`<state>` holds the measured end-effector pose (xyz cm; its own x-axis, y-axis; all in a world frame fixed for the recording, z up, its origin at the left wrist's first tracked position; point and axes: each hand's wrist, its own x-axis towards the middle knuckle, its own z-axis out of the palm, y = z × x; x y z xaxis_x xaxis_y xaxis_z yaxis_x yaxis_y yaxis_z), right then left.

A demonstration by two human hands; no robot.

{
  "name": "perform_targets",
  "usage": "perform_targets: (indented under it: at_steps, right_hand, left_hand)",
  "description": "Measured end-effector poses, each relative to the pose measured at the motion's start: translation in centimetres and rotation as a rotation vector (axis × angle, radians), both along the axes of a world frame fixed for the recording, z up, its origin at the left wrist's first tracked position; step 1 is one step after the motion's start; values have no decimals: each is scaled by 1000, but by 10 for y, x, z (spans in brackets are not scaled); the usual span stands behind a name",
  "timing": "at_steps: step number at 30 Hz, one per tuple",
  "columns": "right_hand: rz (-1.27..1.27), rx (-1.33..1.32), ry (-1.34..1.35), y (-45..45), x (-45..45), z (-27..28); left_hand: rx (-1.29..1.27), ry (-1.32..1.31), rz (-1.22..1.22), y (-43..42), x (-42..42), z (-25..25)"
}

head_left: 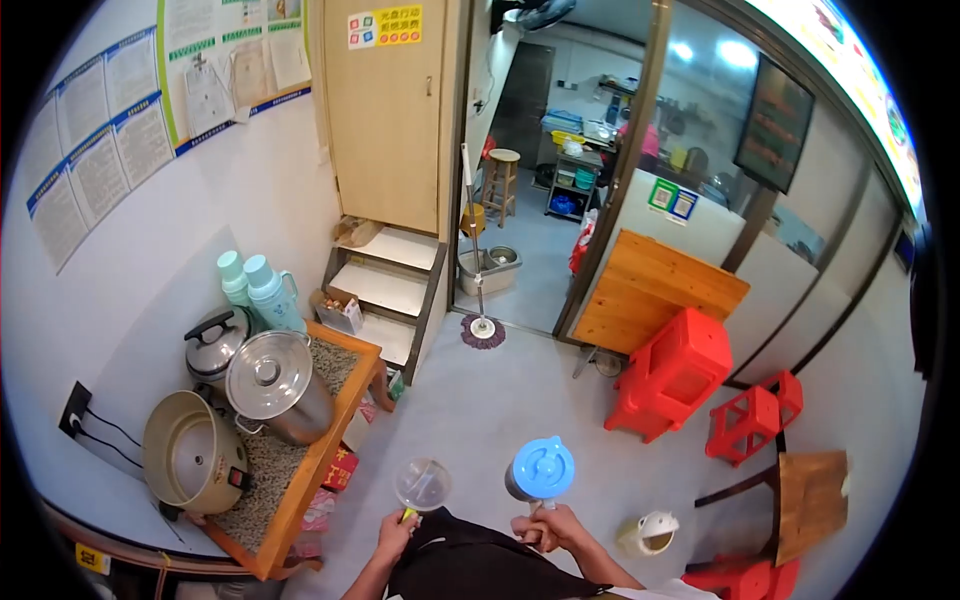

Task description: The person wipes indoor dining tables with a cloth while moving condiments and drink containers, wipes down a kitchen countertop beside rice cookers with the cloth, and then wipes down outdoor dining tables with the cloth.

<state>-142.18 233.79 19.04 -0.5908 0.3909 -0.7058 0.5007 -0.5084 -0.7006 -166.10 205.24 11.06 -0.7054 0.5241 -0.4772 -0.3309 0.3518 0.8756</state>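
Observation:
My left hand (397, 532) is closed on the yellow-green handle of a clear round plastic scoop (423, 484), which looks like a see-through bowl. My right hand (553, 528) wraps round the handle of a pitcher (541, 468) with a bright blue lid, seen from above. Both are held out in front of my dark apron (470, 558), apart from each other. I cannot make out whether anything is inside either one.
On the left a stone-topped table (262, 490) carries an open rice cooker (195, 458), a lidded steel pot (280, 388), a kettle (215, 340) and thermos flasks (270, 285). Ahead stands a mop (482, 330) by the doorway; red stools (670, 375) and a bin (648, 535) are right.

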Motion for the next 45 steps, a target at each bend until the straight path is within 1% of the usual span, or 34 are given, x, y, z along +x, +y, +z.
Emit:
perform_targets:
  at_steps: [1,4,5,6,8,9,10,12,13,15,17,20,24,25,28,29,30,32,33,34,35,36,37,40,42,44,45]
  right_hand:
    - [15,-8,17,20,-24,17]
    - [-39,26,27,88,-92,17]
    - [-2,41,-23,110,-112,15]
    - [-9,25,-14,129,-133,17]
    - [-25,-10,-5,163,-171,32]
    - [-29,-12,-61,183,-188,29]
    - [-67,45,-53,201,-206,29]
    - [-142,164,-31,241,-240,33]
    - [-88,118,-82,263,-247,37]
    - [-186,84,-48,299,-272,27]
    - [-267,68,-7,338,-299,15]
    - [-285,14,-29,409,-343,8]
    - [-371,-27,45,519,-404,-19]
    - [-376,34,19,550,-417,-35]
    - [-248,0,-153,644,-458,-22]
    - [-262,-46,-9,667,-474,16]
    - [-260,17,-10,705,-493,36]
    - [-243,92,-50,751,-516,55]
    - [-227,-51,37,781,-525,33]
    - [-247,-31,38,810,-535,13]
    - [-266,-5,42,836,-546,-4]
    - [-285,14,45,861,-556,-14]
    - [-311,-71,72,884,-571,14]
    - [-371,-63,108,954,-611,12]
    - [-387,-47,64,998,-637,13]
    - [-414,-22,25,1045,-666,19]
    - [-398,108,-56,1068,-678,8]
  left_hand:
    - [8,0,40,22,-16,-6]
    - [34,-31,88,92,-77,-28]
    - [51,-7,74,115,-101,-34]
    - [35,-7,51,137,-126,-38]
    - [2,-17,4,187,-177,-27]
    - [-9,-8,-28,212,-203,-25]
    - [46,2,-54,238,-229,-25]
    - [44,33,-112,297,-279,-25]
    - [59,45,-136,319,-297,-25]
    - [84,89,-190,385,-343,1]
    - [88,49,-221,448,-382,17]
    - [81,3,-247,533,-423,20]
    - [115,-28,-244,658,-472,17]
    - [102,-43,-235,690,-485,13]
    - [22,-58,-230,766,-513,10]
    - [35,-72,-237,791,-526,3]
    - [-2,-112,-230,819,-537,14]
    - [44,-69,-240,864,-558,24]
    - [48,-53,-239,879,-566,25]
    - [73,-30,-239,907,-577,26]
    - [45,-37,-212,934,-584,37]
    - [38,-48,-195,959,-594,37]
    - [62,-40,-190,984,-605,36]
    - [95,-74,-188,1062,-639,30]
    - [99,-111,-210,1120,-666,14]
    - [111,-134,-246,1184,-702,-4]
    - [74,-134,-273,1215,-720,-7]
